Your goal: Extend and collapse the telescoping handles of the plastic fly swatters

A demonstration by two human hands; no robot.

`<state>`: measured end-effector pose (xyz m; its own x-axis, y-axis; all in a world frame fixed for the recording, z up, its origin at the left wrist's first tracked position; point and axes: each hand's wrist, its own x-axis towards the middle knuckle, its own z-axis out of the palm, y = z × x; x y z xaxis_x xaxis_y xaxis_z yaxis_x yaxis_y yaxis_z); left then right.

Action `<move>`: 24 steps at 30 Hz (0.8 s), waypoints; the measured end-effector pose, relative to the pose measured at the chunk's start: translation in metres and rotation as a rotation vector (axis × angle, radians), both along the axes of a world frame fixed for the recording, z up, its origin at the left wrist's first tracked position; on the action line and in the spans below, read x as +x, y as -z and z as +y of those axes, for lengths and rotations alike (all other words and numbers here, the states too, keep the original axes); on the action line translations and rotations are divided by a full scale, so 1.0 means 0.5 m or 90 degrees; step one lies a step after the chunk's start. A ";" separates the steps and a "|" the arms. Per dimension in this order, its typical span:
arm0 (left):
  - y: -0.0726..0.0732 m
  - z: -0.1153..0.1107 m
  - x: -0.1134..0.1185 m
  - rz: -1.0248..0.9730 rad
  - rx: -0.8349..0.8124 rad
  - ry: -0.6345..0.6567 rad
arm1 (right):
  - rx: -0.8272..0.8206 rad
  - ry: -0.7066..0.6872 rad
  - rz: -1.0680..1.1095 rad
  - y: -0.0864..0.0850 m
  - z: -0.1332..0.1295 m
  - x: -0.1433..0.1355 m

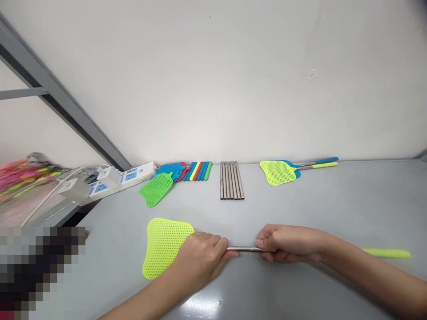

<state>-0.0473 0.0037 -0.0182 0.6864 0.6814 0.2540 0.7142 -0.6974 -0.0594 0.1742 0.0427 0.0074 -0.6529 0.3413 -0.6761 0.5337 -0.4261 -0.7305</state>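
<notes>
A fly swatter with a yellow-green mesh head [167,244] lies across both hands, just above or on the table. My left hand [205,251] is wrapped round its shaft close to the head. Farther right, my right hand [280,243] pinches the same metal shaft [242,249], leaving a short bare stretch between the hands. Behind my right forearm the yellow-green grip [388,253] sticks out, slightly blurred. The shaft shows a joint line near my right fingers. Part of the head and shaft is hidden by my hands.
Toward the wall lie a row of metal tubes [231,182], several coloured handle grips [199,171] and a pile of swatter heads [156,189]. Two fly swatters [278,173] overlap at back right. A power strip [133,174] with plugs and a blurred colourful heap [25,178] occupy the left.
</notes>
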 end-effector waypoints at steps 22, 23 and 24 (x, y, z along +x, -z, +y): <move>-0.032 0.024 0.000 -0.094 -0.147 0.018 | -0.047 0.021 0.103 0.025 0.011 -0.003; -0.040 0.023 -0.001 -0.132 -0.149 0.037 | -0.051 0.020 0.107 0.027 0.012 -0.002; -0.049 0.022 -0.004 -0.177 -0.145 0.059 | -0.054 0.017 0.107 0.028 0.013 -0.002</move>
